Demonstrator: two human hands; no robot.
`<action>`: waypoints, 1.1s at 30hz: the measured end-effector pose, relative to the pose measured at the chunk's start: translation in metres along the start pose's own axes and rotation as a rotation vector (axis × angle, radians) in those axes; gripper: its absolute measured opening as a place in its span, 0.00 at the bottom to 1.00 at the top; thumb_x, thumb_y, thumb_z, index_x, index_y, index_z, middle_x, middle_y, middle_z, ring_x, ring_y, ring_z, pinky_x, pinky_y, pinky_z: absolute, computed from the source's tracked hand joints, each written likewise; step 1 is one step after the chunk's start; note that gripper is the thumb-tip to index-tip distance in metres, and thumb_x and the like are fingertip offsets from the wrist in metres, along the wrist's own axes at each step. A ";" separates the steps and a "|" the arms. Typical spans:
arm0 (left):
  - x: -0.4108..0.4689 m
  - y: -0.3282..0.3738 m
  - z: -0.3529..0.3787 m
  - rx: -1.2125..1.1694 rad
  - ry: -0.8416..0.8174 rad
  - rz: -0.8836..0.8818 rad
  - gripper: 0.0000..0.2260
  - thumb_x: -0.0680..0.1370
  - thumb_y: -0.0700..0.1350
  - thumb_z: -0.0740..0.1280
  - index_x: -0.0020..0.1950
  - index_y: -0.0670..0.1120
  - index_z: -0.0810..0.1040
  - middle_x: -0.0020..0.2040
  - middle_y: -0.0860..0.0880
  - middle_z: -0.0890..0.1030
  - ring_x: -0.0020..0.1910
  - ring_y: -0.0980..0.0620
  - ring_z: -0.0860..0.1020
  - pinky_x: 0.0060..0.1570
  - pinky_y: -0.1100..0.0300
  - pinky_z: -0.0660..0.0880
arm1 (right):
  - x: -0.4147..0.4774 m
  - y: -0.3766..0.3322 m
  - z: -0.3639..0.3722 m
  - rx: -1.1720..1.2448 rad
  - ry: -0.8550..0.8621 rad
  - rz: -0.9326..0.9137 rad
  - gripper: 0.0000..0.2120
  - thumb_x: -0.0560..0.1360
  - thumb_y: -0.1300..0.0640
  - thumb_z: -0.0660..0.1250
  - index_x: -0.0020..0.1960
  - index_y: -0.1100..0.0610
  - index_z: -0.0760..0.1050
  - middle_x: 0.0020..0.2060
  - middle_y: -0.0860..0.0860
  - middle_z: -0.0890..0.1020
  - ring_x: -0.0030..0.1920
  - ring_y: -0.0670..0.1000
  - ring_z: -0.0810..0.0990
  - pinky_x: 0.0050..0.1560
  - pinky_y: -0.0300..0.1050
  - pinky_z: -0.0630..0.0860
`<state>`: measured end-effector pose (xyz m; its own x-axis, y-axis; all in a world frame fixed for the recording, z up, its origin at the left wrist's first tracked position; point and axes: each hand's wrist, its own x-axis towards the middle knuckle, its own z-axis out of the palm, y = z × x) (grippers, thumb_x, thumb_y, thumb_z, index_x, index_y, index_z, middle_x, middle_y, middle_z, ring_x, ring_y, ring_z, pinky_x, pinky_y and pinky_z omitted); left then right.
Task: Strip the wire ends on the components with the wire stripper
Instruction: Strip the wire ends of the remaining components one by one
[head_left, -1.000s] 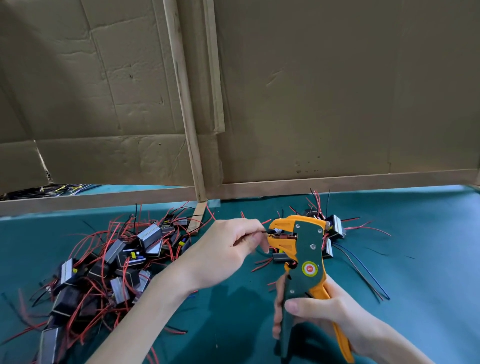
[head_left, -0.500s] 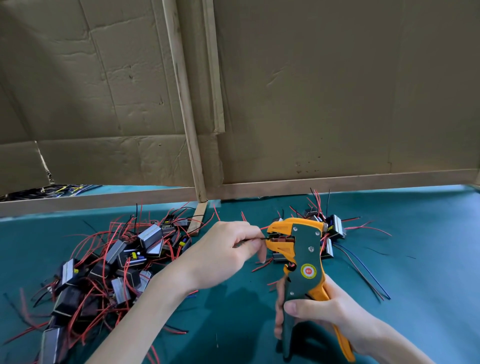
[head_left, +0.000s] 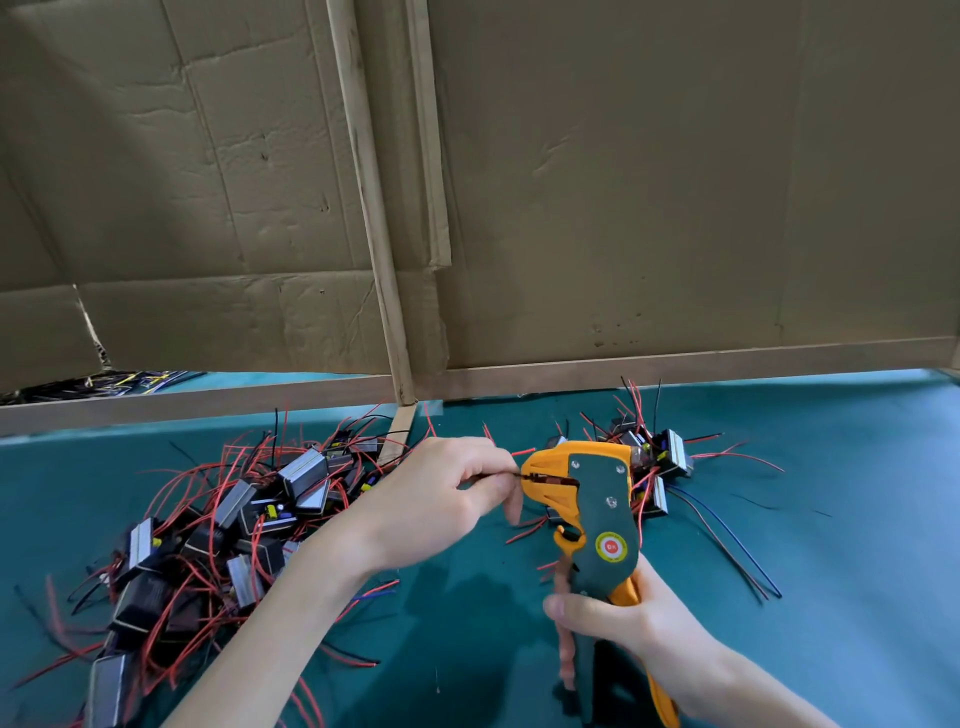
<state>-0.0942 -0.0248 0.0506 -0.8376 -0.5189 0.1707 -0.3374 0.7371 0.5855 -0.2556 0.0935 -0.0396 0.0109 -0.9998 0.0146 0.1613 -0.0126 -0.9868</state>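
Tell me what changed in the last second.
Little. The right hand has eased the wire stripper slightly leftward. The left hand still pinches the dark wire at its mouth. The big heap of components and the small heap behind the stripper lie unmoved.

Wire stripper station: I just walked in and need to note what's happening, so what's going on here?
A person is stripping wire ends. The right hand grips the handles of the orange and green wire stripper. The left hand pinches a thin dark wire, whose end is at the tool's mouth. A large pile of components with red and black leads lies to the left on the green table cover, and a smaller group sits behind the stripper.
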 end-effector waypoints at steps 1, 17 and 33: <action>0.000 0.000 0.000 -0.007 -0.002 0.003 0.15 0.81 0.42 0.61 0.37 0.53 0.78 0.38 0.48 0.74 0.35 0.55 0.68 0.38 0.62 0.63 | 0.001 0.001 0.003 0.011 0.022 -0.008 0.10 0.62 0.54 0.77 0.36 0.55 0.77 0.27 0.62 0.77 0.25 0.58 0.75 0.31 0.49 0.77; 0.016 -0.015 0.006 -0.096 0.070 -0.127 0.14 0.82 0.42 0.59 0.41 0.53 0.80 0.32 0.56 0.74 0.30 0.59 0.67 0.33 0.67 0.64 | 0.000 -0.003 -0.015 0.067 -0.185 -0.013 0.12 0.68 0.58 0.75 0.47 0.61 0.78 0.41 0.65 0.81 0.43 0.63 0.82 0.47 0.55 0.78; 0.098 0.015 0.057 -0.416 0.238 0.104 0.13 0.80 0.34 0.60 0.58 0.45 0.81 0.50 0.48 0.83 0.39 0.64 0.75 0.44 0.69 0.71 | 0.005 -0.019 -0.043 0.398 -0.011 -0.082 0.12 0.62 0.61 0.72 0.44 0.63 0.77 0.36 0.65 0.77 0.36 0.63 0.79 0.41 0.61 0.79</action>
<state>-0.2058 -0.0393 0.0308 -0.7202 -0.5716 0.3931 -0.0159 0.5801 0.8144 -0.3015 0.0880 -0.0282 -0.0075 -0.9954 0.0951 0.5314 -0.0845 -0.8429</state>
